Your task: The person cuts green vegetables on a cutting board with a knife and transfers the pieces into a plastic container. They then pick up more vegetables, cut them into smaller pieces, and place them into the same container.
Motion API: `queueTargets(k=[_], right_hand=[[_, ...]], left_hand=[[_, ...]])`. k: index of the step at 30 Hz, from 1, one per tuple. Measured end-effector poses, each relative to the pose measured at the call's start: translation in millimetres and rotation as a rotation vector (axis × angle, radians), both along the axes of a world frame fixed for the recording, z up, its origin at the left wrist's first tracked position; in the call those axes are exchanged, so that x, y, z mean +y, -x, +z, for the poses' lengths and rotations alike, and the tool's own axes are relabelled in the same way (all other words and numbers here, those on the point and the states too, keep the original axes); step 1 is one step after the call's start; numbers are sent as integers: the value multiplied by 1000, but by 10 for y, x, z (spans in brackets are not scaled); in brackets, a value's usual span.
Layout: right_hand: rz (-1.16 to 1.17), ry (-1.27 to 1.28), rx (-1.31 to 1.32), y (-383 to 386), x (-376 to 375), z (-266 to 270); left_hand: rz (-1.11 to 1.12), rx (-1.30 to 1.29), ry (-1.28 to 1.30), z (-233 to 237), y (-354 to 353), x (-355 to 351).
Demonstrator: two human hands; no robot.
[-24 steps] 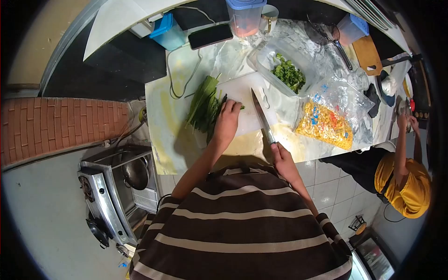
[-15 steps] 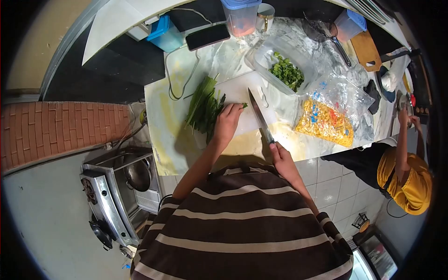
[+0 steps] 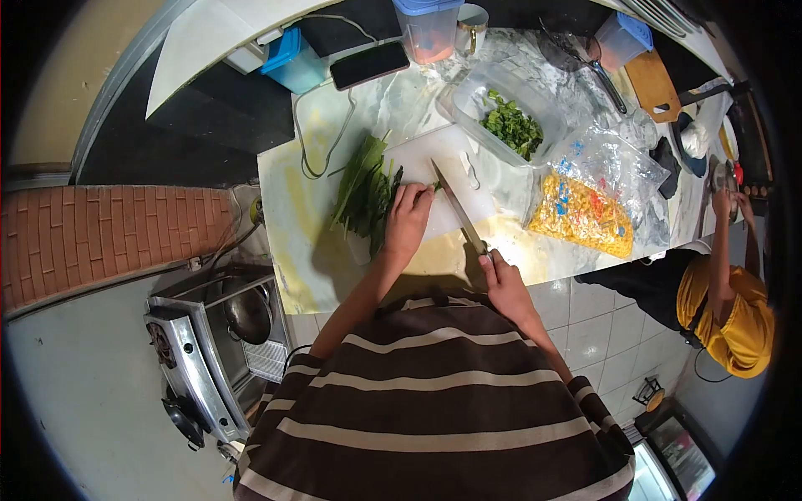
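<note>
A bunch of leafy greens point(image 3: 364, 185) lies across the left side of a white cutting board point(image 3: 449, 152). My left hand point(image 3: 408, 219) is closed over the right end of the bunch, its fingers pressing the leaves to the board. In my right hand point(image 3: 505, 282) is the handle of a kitchen knife point(image 3: 457, 204). The blade slants up and left over the board, close beside my left fingertips and the cut end of the greens. Behind the board, a clear plastic container point(image 3: 479, 107) holds chopped greens point(image 3: 511, 125).
A clear bag of yellow pieces point(image 3: 582, 219) lies right of the board. Behind are a phone point(image 3: 369, 65) with a cable, lidded tubs and a mug point(image 3: 472, 29). A co-worker in a yellow shirt point(image 3: 735, 321) stands at right. A stove point(image 3: 188, 359) is at lower left.
The knife blade has swung left, its tip now nearer my left fingers and the greens. My left hand has barely moved.
</note>
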State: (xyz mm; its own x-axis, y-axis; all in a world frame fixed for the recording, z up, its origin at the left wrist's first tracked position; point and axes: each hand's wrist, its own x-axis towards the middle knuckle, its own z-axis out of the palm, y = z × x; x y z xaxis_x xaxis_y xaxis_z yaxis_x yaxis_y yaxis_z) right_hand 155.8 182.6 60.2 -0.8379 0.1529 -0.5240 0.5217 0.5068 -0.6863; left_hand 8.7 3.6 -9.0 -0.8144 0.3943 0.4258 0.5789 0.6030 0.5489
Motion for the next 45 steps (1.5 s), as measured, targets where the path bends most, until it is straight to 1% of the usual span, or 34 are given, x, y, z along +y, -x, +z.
queueTargets(k=[2, 3, 5, 12, 14, 19, 27, 29, 31, 33, 34, 36, 37, 39, 40, 41, 42, 44, 45], right_hand=[[40, -97, 76, -17, -29, -28], [41, -97, 75, -14, -37, -34], [125, -207, 57, -7, -42, -44], [183, -300, 9, -12, -81, -104], [203, -375, 11, -9, -115, -124], [223, -415, 7, 45, -169, -159], [221, -479, 114, 200, -127, -219], [218, -477, 110, 183, -79, -175], [211, -478, 104, 144, -20, -121], [162, -292, 92, 93, 34, -79], [158, -294, 91, 64, 52, -65], [26, -53, 146, 27, 84, -51], [23, -52, 145, 10, 110, -67], [-91, 217, 5, -13, 161, -103], [-93, 218, 6, -24, 169, -105], [-157, 287, -53, -30, 174, -100], [-222, 355, -114, -31, 176, -89], [-262, 388, -114, -30, 163, -53], [-303, 422, -113, -30, 160, -38]], left_hand=[[1, 39, 22, -9, -30, -21], [1, 38, 23, -3, -32, -28], [15, 12, 16, 7, -35, -34], [31, -20, -11, 4, -29, -31], [29, -25, -21, -2, -27, -26], [31, -8, -30, -10, -30, -20], [24, -11, -43, 34, -58, -16], [20, -77, -46, 77, -74, -12], [24, -87, -13, 66, -46, -8], [21, -96, 17, 103, 4, 27], [33, -89, 11, 144, 26, 46], [40, -80, 5, 232, 82, 101], [17, -89, -20, 285, 105, 128], [-8, -98, -43, 308, 151, 164], [-57, -119, -35, 302, 173, 181], [-106, -138, -27, 298, 204, 192], [-106, -137, -26, 260, 238, 193], [-169, -254, 69, 185, 293, 197], [-173, -253, 70, 172, 315, 205]])
